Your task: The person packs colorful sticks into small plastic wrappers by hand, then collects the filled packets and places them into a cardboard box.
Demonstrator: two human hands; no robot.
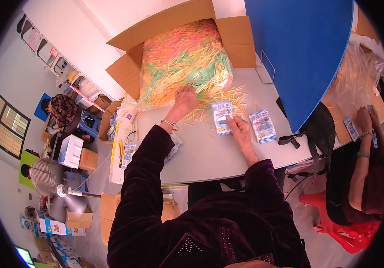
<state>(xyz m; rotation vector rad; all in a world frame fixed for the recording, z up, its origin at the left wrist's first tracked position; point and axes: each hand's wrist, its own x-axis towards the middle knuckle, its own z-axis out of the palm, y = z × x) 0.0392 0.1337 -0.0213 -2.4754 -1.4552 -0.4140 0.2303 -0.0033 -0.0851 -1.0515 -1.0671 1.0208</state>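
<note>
My left hand is at the near edge of a heap of thin coloured sticks, its fingers curled down and closed. Whatever they grip is hidden under them. The pink, yellow and green sticks fill a clear bag in an open cardboard box, and some spill onto the table. My right hand pinches the lower right edge of a blue-and-white printed packet between thumb and fingers. Another such packet lies just right of that hand.
On the grey table, a packet lies by my left forearm. A yellow cutter and scissors are at the left. A blue panel and black bag stand right. Another person's hands hold packets beyond.
</note>
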